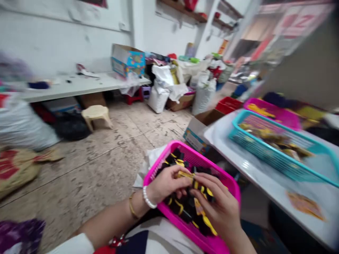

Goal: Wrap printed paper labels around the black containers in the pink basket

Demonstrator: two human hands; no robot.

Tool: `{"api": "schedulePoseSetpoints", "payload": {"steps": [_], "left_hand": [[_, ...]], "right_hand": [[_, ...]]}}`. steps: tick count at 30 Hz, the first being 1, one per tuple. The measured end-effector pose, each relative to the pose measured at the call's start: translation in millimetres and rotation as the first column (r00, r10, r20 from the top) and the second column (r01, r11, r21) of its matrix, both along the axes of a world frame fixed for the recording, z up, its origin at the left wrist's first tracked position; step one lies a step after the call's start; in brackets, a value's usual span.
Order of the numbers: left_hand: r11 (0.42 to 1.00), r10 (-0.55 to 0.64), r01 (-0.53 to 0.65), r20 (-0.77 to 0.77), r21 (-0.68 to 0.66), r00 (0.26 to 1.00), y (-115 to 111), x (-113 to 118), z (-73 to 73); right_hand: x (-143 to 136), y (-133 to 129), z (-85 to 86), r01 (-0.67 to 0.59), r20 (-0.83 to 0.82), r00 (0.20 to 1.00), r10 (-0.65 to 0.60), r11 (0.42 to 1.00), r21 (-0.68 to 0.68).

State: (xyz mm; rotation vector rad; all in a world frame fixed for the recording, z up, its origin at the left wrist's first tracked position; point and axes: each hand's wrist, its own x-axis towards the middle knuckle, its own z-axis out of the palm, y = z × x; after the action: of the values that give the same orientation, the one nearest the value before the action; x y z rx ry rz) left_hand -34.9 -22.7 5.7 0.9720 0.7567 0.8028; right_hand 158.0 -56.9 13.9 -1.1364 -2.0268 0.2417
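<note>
A bright pink plastic basket [234, 187] rests tilted on my lap, filled with small black-and-yellow pieces [182, 211] whose kind I cannot make out. Above them my left hand [165, 183], with a white bead bracelet at the wrist, pinches a small yellow strip [185, 174] between thumb and forefinger. My right hand [221, 201] is closed at the strip's other end, its fingertips close to the left ones. The fingers partly cover the strip, and motion blurs it. Below the right fingers lies a printed yellow label among the pieces.
On the white table [254, 165] at right stand a turquoise basket [278, 158] of yellow-brown items and another pink basket [291, 118]. An open carton [197, 132] sits beside it. A cream stool [96, 114], white sacks [159, 95] and a long bench [87, 84] lie beyond.
</note>
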Motion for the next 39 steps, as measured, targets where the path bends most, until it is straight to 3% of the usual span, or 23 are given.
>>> {"api": "schedulePoseSetpoints", "payload": {"steps": [7,11,15,20,22,24,26,28,32,35,37,39], "left_hand": [[0.998,-0.021,0.016,0.076,0.064,0.997,-8.7,4.7,3.9],[0.994,-0.071,0.066,0.058,0.086,0.996,-13.5,9.8,3.1],[0.980,-0.096,0.103,-0.050,0.170,0.994,-3.4,10.5,0.7],[0.971,-0.162,0.178,-0.106,0.160,0.981,8.0,7.7,-1.3],[0.961,-0.092,0.127,-0.149,0.246,0.985,9.3,9.5,-4.8],[0.940,-0.028,0.093,-0.197,0.328,0.980,10.4,12.4,-10.0],[0.938,-0.030,0.103,-0.219,0.331,0.975,12.1,14.9,-15.3],[0.956,-0.073,0.124,-0.194,0.265,0.978,14.0,16.2,-19.3],[0.983,-0.104,0.121,-0.124,0.136,0.987,13.8,16.7,-20.6],[0.981,-0.004,0.029,-0.131,0.190,0.991,8.1,17.8,-22.3],[0.979,0.057,-0.034,-0.109,0.201,0.992,8.3,19.4,-29.9],[0.987,0.034,-0.020,-0.080,0.162,0.996,16.2,20.1,-40.6]], "right_hand": [[-3.5,-23.7,11.6,0.110,-0.081,0.991,-0.109,0.994,0.011],[-3.8,-30.9,3.3,0.089,-0.143,0.985,-0.091,0.996,-0.020],[-3.1,-24.5,-6.7,0.066,-0.199,0.977,-0.073,0.997,-0.044],[-4.7,-19.5,-14.9,0.063,-0.244,0.967,-0.069,0.998,-0.031],[-8.4,-16.6,-20.6,0.086,-0.374,0.918,-0.133,0.987,-0.139],[-12.4,-12.4,-27.3,0.059,-0.538,0.807,-0.242,0.940,-0.335],[-14.3,-8.5,-32.8,-0.039,-0.637,0.695,-0.334,0.867,-0.496],[-13.8,-6.1,-35.3,-0.101,-0.663,0.652,-0.368,0.824,-0.557],[-11.6,-6.5,-33.5,0.027,-0.536,0.773,-0.340,0.861,-0.508],[-13.6,-5.7,-38.1,0.097,-0.452,0.815,-0.363,0.854,-0.511],[-14.2,1.5,-47.5,0.017,-0.494,0.790,-0.362,0.819,-0.574],[-13.2,14.2,-56.0,-0.109,-0.580,0.753,-0.311,0.810,-0.577]]}}
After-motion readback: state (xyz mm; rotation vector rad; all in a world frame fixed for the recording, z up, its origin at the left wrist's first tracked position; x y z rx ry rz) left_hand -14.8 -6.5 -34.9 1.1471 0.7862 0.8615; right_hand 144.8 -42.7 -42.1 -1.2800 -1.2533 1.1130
